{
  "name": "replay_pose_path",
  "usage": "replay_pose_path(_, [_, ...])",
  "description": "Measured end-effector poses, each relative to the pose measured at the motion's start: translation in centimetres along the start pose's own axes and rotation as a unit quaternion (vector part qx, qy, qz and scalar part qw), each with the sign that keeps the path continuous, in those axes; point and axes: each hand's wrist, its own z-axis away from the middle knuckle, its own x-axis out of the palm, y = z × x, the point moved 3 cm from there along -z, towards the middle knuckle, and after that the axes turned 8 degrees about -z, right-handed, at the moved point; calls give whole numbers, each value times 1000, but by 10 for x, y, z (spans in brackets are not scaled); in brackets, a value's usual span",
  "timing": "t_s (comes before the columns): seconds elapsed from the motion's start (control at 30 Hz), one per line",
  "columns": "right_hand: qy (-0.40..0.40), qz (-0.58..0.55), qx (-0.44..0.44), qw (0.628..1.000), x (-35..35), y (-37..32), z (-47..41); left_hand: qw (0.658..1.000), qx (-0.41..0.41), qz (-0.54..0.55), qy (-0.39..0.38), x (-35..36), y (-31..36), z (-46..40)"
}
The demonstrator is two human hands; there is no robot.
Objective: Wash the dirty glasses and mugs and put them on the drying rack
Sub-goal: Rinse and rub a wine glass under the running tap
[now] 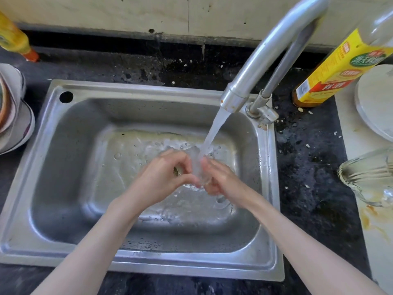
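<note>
While water runs from the tap [265, 52] into the sink [53, 167], I see stacked bowls [14, 116] at the worktop's left edge. My left hand [163, 177] curls around a small clear glass [198, 167] over the drain, and my right hand [221, 179] pinches its other side. Wet glass could slip from my fingers and crack against the steel. Another dirty glass [370, 177] lies on the worktop's right edge.
</note>
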Motion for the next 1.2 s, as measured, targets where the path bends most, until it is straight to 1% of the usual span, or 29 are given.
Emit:
replay_pose_path(0.07, [-22, -53, 53, 997, 3, 3, -1, 999, 42, -11, -19, -3, -8, -3])
replay_pose_path(0.13, [-30, -117, 119, 985, 5, 6, -2, 997, 70, 6, 7, -5, -14, -4])
replay_pose_path(0.17, [-43, -146, 145, 978, 7, 5, -2, 997, 56, 49, 15, -4, -15, -4])
replay_pose_path(0.2, [-62, -169, 164, 970, 9, 5, -2, 992, 23, 120, 7, -3, -13, -3])
replay_pose_path(0.23, [-87, -189, 175, 962, 11, 3, -3, 977, -7, 211, -12, -1, -11, -1])
replay_pose_path(0.27, [-108, -203, 178, 957, 14, 1, -4, 953, -24, 299, -32, 3, -8, 0])
replay_pose_path(0.3, [-120, -214, 177, 953, 16, -2, -5, 931, -36, 361, -40, 6, -4, 1])
replay_pose_path(0.4, [-112, -205, 146, 961, 16, -11, -8, 900, -73, 430, -11, 12, 2, -1])
replay_pose_path(0.47, [-106, -156, 119, 975, 11, -17, -6, 883, -97, 460, 13, 13, 4, -4])
replay_pose_path(0.53, [-90, -60, 93, 990, 4, -22, -1, 856, -125, 501, 40, 11, 0, -9])
replay_pose_path(0.6, [-66, 23, 75, 995, 1, -28, 6, 823, -144, 545, 62, 6, -2, -14])
replay_pose_path(0.63, [-61, 42, 68, 995, 1, -29, 6, 811, -148, 561, 70, 3, -2, -16])
replay_pose_path(0.7, [-28, 89, 52, 994, 5, -28, 5, 806, -157, 563, 91, -3, -1, -21])
replay_pose_path(0.73, [14, 160, 30, 987, 5, -25, 1, 810, -166, 552, 106, -5, 0, -23])
replay_pose_path(0.77, [65, 262, -5, 963, 6, -22, -2, 816, -175, 537, 122, -7, 0, -24])
replay_pose_path(0.8, [114, 364, -48, 923, 7, -19, -4, 820, -187, 522, 138, -8, -1, -24])
replay_pose_path(0.83, [158, 420, -86, 889, 12, -19, -4, 824, -199, 508, 151, -8, -2, -25])
replay_pose_path(0.87, [181, 420, -106, 883, 15, -21, -2, 827, -211, 496, 159, -9, -2, -26])
replay_pose_path(0.9, [175, 372, -97, 906, 16, -24, -1, 826, -221, 493, 163, -9, -4, -28])
replay_pose_path(0.93, [141, 279, -64, 948, 15, -26, 0, 816, -231, 503, 169, -11, -8, -30])
replay_pose_path(0.97, [76, 163, -9, 984, 17, -27, 3, 791, -243, 531, 185, -16, -14, -31])
replay_pose_path(1.0, [-1, 56, 49, 997, 21, -27, 8, 752, -253, 572, 208, -23, -21, -31])
replay_pose_path(1.03, [-59, -18, 91, 994, 25, -25, 15, 730, -254, 591, 231, -33, -30, -32])
replay_pose_path(1.07, [-85, -55, 110, 989, 27, -22, 20, 748, -251, 567, 238, -43, -35, -33])
replay_pose_path(1.13, [-75, -60, 99, 990, 27, -15, 19, 826, -244, 468, 197, -49, -36, -37])
replay_pose_path(1.17, [-62, -64, 91, 992, 25, -15, 16, 848, -249, 440, 158, -43, -35, -36])
replay_pose_path(1.2, [-54, -66, 86, 993, 24, -17, 12, 850, -258, 442, 121, -34, -33, -35])
